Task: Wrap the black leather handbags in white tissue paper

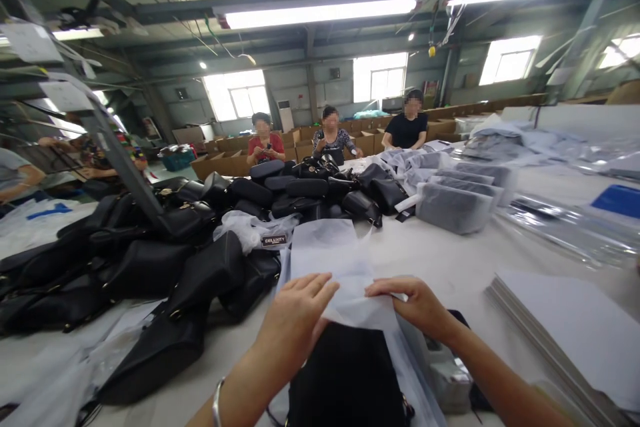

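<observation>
A black bag [345, 373] lies on the table right before me, with a thin white sheet [327, 247] across its far end. My left hand [300, 313] rests on the sheet's left side, fingers extended and slightly spread, a bracelet on the wrist. On the right side, my right hand [410, 300] has its fingertips and thumb pressed together on the sheet's edge. Translucent wrapping [413, 367] shows along the bag's right side.
Black bags [155, 270] are heaped at left and ahead. Wrapped grey bags [453, 203] stand at the right back, white boards [575, 327] are stacked at right, and a metal post [120, 153] rises at left. Several people sit or stand beyond the table.
</observation>
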A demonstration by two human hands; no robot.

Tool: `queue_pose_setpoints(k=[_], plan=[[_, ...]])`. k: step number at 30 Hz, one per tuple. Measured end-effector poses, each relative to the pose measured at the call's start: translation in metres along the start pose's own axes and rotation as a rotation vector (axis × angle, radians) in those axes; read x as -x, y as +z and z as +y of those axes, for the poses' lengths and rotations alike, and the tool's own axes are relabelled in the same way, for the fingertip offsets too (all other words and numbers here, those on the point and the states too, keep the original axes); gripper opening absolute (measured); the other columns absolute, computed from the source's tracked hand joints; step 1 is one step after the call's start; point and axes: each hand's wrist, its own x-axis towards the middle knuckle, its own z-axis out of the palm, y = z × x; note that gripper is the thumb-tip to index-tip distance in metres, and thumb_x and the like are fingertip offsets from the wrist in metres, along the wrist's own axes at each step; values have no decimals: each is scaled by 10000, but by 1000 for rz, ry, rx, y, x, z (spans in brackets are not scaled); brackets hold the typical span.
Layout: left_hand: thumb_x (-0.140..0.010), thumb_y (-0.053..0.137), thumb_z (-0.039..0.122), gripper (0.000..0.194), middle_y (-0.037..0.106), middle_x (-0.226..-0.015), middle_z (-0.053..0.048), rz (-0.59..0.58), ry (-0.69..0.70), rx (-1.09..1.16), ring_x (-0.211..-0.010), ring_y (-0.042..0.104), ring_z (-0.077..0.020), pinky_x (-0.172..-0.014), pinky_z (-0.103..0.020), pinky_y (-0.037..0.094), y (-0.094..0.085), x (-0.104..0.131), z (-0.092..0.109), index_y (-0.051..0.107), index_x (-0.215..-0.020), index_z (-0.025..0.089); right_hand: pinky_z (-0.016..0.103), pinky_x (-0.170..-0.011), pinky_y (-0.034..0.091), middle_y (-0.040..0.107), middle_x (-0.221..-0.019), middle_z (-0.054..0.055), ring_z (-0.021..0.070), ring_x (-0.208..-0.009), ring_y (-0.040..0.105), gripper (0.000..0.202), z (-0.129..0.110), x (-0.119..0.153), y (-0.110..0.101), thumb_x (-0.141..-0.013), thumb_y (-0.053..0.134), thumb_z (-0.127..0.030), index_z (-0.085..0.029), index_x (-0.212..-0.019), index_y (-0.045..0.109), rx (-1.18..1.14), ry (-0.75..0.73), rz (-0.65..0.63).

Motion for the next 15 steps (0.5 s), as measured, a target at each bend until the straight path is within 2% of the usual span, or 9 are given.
queue_pose_setpoints(k=[2,4,8,10,13,15], plan=[[-764,765,131,626,595,-1398,-65,-11,-48,-22,-1237,587,-276,-1030,-453,481,-1,20,-7,528,-1331,250,391,-1040,510,773,-1023,16,225,-1047,702,249,-2,13,2,-831,623,-148,-259,-981,787,-19,1,-12],[-782,718,101,585,631,-1352,-53,-30,-85,-5,-1208,611,-270,-1060,-487,454,1,41,-11,544,-1316,264,395,-1064,492,771,-1029,18,223,-1070,692,248,-4,27,5,-829,628,-138,-256,-979,786,-41,6,-5],[-839,589,79,257,729,-1157,-1,-87,-81,140,-1062,689,-203,-1065,-459,463,14,82,-6,650,-1010,261,417,-1080,479,764,-1047,36,225,-1068,690,205,-5,54,12,-858,621,-154,-231,-964,780,-74,-4,-40],[-840,533,56,235,738,-1124,1,-94,-54,186,-1019,700,-183,-1037,-421,494,21,99,1,631,-933,248,439,-1097,460,765,-1033,39,227,-1065,691,192,-3,68,15,-878,608,-168,-226,-960,772,-61,-25,-90],[-781,491,7,290,710,-1214,-30,-93,8,169,-1078,680,-198,-988,-381,535,31,119,14,604,-932,226,428,-1105,450,765,-1032,27,219,-1096,677,229,0,86,14,-907,564,-161,-247,-983,762,40,-45,-200],[-734,490,-4,295,637,-1348,-63,-116,57,121,-1211,615,-240,-998,-402,533,37,128,22,594,-910,210,387,-1071,483,743,-1120,30,203,-1131,660,298,-1,89,9,-934,497,-145,-263,-1053,743,148,-52,-194]])
